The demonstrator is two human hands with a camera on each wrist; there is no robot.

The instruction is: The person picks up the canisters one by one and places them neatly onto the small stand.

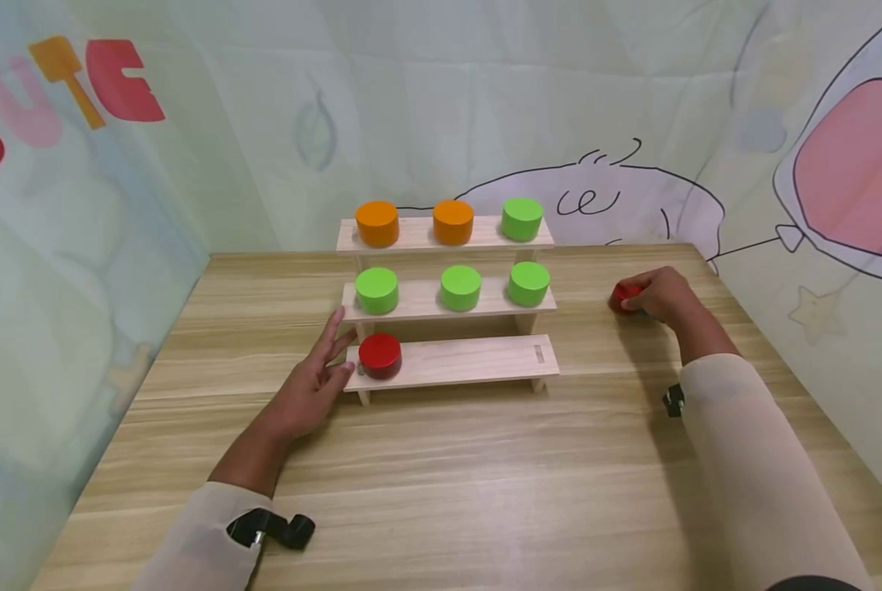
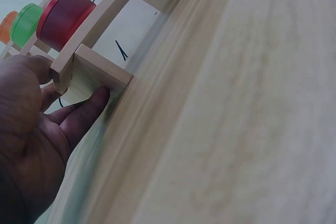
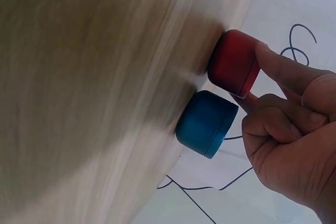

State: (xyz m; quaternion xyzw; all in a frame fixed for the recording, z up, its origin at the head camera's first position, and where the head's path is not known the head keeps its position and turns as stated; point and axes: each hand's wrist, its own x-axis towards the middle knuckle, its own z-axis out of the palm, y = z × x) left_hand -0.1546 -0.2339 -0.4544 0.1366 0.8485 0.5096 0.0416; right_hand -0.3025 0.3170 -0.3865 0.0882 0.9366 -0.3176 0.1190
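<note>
At the right of the table, my right hand [image 1: 663, 294] pinches a small red lidded canister [image 3: 233, 61] between thumb and finger. A teal canister [image 3: 207, 121] stands right beside it; the hand mostly hides it in the head view. My left hand [image 1: 310, 392], fingers spread and fairly straight, touches the left end of a three-step wooden stand [image 1: 463, 359]. In the left wrist view, its fingertips [image 2: 100, 95] rest at the lowest step's end support. Another red canister [image 1: 380, 356] sits at the left of that lowest step.
Three green canisters, one at the centre [image 1: 460, 287], line the middle step. The top step bears two orange canisters, one at the left [image 1: 378, 223], and a green canister [image 1: 521, 218]. A printed cloth [image 1: 411, 98] hangs behind the wooden table [image 1: 448, 476] and along its sides.
</note>
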